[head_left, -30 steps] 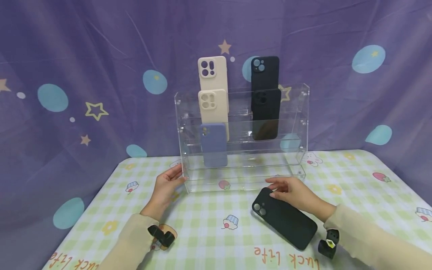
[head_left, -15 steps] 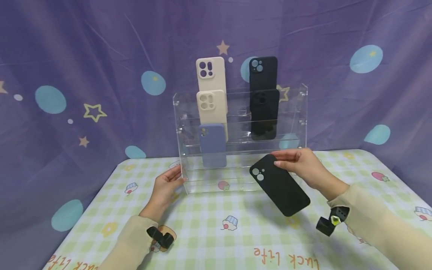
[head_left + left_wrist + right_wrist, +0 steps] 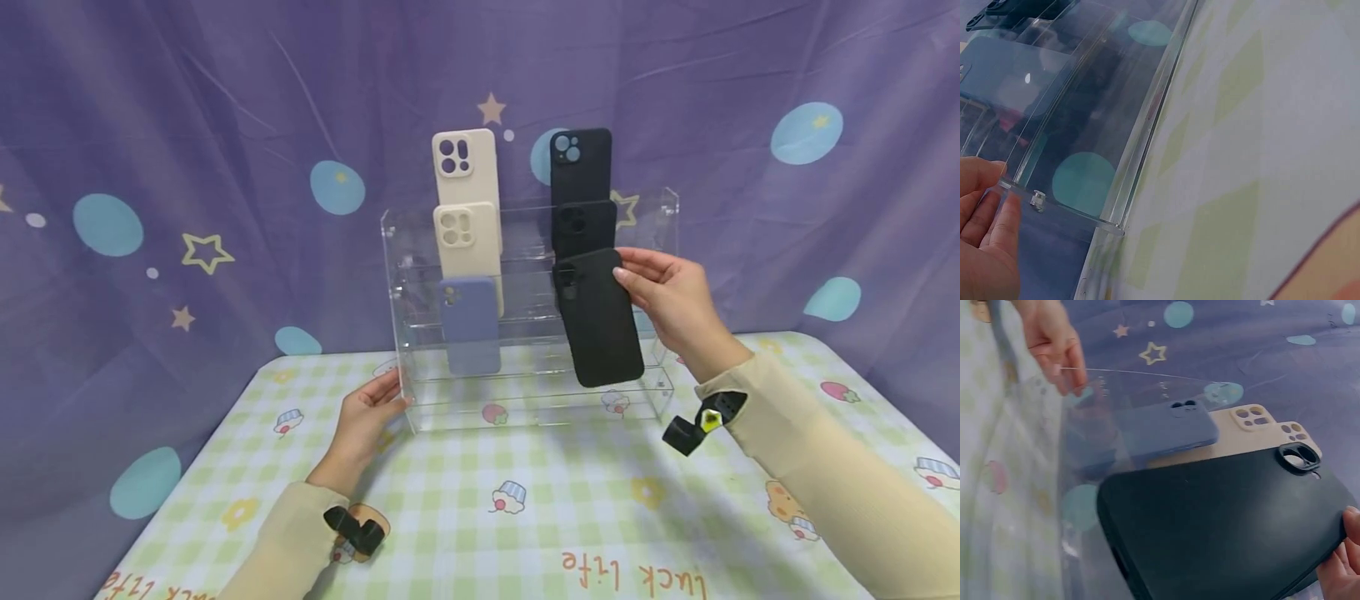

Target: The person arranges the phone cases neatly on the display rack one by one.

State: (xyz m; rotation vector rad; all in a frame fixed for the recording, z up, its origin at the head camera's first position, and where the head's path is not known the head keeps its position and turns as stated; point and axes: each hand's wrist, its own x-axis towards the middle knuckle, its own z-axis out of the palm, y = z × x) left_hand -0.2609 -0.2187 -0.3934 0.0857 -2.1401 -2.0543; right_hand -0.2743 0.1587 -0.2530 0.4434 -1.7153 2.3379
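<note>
My right hand (image 3: 678, 308) pinches a black phone case (image 3: 603, 333) by its upper right edge, thumb in front. The case is slightly tilted before the right part of a clear acrylic display rack (image 3: 395, 317); whether it touches the rack cannot be told. In the right wrist view its back (image 3: 1210, 525) and camera opening face the camera. My left hand (image 3: 363, 425) grips the rack's left side panel low down, thumb on the near side, as the left wrist view (image 3: 988, 231) also shows. Behind the held case, two black phone cases (image 3: 591, 171) stand on higher tiers.
On the rack's left half, two cream phone cases (image 3: 468, 187) stand above a blue phone case (image 3: 470, 329) on a lower tier. A green-checked tablecloth (image 3: 450, 533) covers the table. A purple patterned curtain (image 3: 247, 125) hangs behind.
My right hand has picked the black phone case up off the table and raised it to the rack, turning it more upright. The left hand has stayed on the side panel.
</note>
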